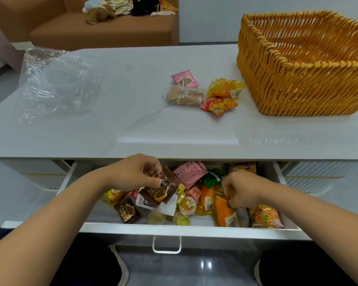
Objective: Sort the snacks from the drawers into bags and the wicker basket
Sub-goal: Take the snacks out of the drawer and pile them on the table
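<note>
Legible text: one partial item only.
Brown chocolate sachet (127,211) in the open drawer (186,228) carries white script reading roughly "Milk Chocolate"; remaining lines blurred. Printing on all other wrappers, in drawer and on worktop (132,112), is too small to read.

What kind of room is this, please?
Probably a home living room: a brown sofa with a soft toy stands behind a low white table whose drawer holds snacks.
</note>
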A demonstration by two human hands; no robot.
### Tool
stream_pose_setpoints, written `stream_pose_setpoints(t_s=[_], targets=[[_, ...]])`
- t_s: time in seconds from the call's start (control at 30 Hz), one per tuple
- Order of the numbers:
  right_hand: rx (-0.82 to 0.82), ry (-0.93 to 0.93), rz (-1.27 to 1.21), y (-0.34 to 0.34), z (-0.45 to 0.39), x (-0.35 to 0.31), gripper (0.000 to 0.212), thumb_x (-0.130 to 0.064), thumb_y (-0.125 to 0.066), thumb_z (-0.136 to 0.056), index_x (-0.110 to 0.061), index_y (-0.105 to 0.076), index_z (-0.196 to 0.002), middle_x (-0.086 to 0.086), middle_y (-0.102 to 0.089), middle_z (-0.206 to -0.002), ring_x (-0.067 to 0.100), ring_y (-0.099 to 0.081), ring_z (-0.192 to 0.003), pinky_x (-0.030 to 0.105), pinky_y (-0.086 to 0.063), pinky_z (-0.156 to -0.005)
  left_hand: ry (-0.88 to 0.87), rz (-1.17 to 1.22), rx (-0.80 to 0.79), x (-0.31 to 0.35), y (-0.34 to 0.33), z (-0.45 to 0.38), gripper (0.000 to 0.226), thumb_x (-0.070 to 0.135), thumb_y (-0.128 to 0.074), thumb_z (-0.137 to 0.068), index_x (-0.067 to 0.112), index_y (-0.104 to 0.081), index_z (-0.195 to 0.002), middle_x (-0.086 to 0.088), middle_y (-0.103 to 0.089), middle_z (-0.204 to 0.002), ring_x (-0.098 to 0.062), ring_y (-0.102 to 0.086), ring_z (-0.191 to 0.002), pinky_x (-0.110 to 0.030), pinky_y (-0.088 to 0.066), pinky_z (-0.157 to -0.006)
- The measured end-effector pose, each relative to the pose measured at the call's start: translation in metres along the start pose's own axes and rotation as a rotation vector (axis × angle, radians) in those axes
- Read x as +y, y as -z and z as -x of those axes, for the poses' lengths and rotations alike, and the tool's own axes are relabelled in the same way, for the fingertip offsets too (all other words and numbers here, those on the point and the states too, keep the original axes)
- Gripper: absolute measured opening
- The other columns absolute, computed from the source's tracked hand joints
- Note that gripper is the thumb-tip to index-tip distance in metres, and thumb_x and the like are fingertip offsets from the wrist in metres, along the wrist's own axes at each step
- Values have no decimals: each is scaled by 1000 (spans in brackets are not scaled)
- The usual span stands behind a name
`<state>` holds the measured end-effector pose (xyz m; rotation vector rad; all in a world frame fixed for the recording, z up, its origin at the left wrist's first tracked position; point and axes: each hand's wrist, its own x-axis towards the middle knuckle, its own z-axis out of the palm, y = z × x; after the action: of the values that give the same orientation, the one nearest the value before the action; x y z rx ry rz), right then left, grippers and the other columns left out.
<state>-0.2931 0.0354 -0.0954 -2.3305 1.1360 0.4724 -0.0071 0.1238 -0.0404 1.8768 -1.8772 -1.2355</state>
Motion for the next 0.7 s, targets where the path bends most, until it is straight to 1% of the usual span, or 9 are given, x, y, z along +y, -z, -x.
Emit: stream_pose_setpoints(t_s=[0.13,0.23,0.3,0.4,0.43,0.5,0.53,0.6,0.7], targets=[[33,34,28,17,7,-11,10,-22,-74,-75,-28,-66,-76,-9,-50,-96,10,-54,-84,24,-46,-63,-71,142,69,11,2,0,6,23,-72,-87,21,-67,-85,4,-67,-75,-7,-57,-67,-24,-48,-65],[-38,44,-41,30,16,-16,6,-20,-72,-79,-25,-69,-77,-5,-62,-95,12,-62,-78,18,-43,-56,-94,244,150,15,3,-2,5,24,-73,-86,22,-68,-84,0,-68,-76,-10,-61,-70,-29,-50,-66],[-94,52,-123,41,23,-19,5,-17,-70,-81,-21,-71,-77,5,-67,-99,13,-67,-75,14,-46,-54,-110,294,223,17,4,-5,9,27,-74,-85,26,-68,-79,-7,-66,-77,-14,-61,-70,-32,-51,-66],[-108,92,-297,60,35,-22,7,-14,-72,-80,-18,-72,-75,11,-68,-101,18,-71,-70,21,-53,-54,-117,388,370,20,6,-9,7,25,-73,-85,25,-69,-79,-12,-71,-89,-27,-68,-82,-39,-55,-79],[-82,115,-361,69,39,-23,8,-12,-72,-79,-18,-72,-75,13,-69,-99,21,-71,-68,26,-56,-54,-114,417,426,21,6,-11,5,23,-71,-84,24,-69,-81,-7,-73,-89,-22,-70,-84,-34,-56,-79],[9,149,-504,87,46,-22,9,-10,-74,-79,-18,-73,-75,15,-71,-91,26,-72,-67,36,-59,-58,-95,446,515,22,7,-15,2,23,-69,-85,22,-68,-86,1,-74,-85,-6,-69,-77,-17,-53,-67],[65,149,-584,95,48,-20,8,-9,-74,-79,-16,-74,-77,15,-72,-85,26,-71,-67,38,-59,-59,-84,455,549,23,7,-17,3,23,-69,-86,22,-67,-88,1,-74,-86,-3,-67,-76,-14,-50,-64],[213,117,-769,107,48,-16,3,-5,-72,-81,-9,-73,-80,17,-71,-80,24,-68,-64,38,-59,-58,-60,464,595,20,7,-23,4,24,-68,-88,21,-67,-90,-6,-73,-92,-9,-66,-80,-19,-51,-64],[437,-34,-1122,111,32,-10,3,-4,-70,-83,-2,-69,-84,28,-68,-92,33,-69,-73,36,-59,-57,-37,418,607,14,4,-30,4,24,-68,-88,21,-67,-91,-17,-69,-99,-25,-64,-86,-38,-55,-75]])
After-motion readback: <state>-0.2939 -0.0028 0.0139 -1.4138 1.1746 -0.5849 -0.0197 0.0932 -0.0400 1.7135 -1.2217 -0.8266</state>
